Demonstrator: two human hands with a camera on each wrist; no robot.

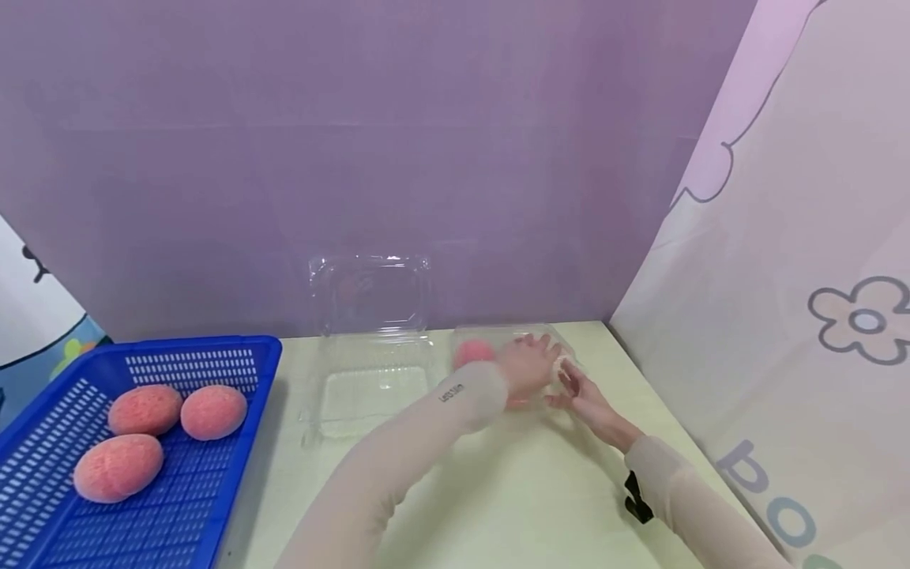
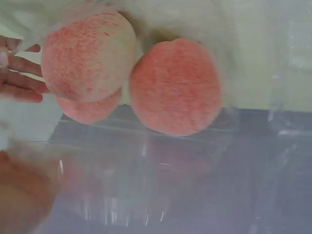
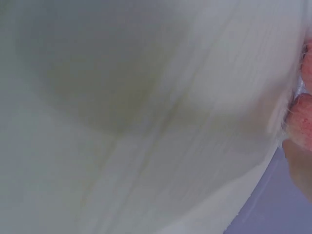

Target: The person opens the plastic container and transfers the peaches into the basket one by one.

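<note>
My left hand [image 1: 528,367] reaches across to a clear plastic clamshell box [image 1: 465,332] on the right of the table, its fingers spread over the box. Beside the box's right side is my right hand [image 1: 593,407], fingers extended toward the contents. Inside lie peaches, including one near the left end [image 1: 474,352]. The left wrist view shows a round peach [image 2: 176,87] next to another peach [image 2: 90,56] that overlaps a third. Straight fingers [image 2: 22,73] of my right hand reach these peaches. In the right wrist view, a peach [image 3: 301,122] shows at the edge.
A second clear clamshell box [image 1: 370,336] stands with its lid raised, left of the first. On the far left, a blue plastic basket [image 1: 266,371] holds three peaches [image 1: 213,412]. A purple wall [image 1: 455,158] backs the table and a patterned panel [image 1: 768,316] stands on the right.
</note>
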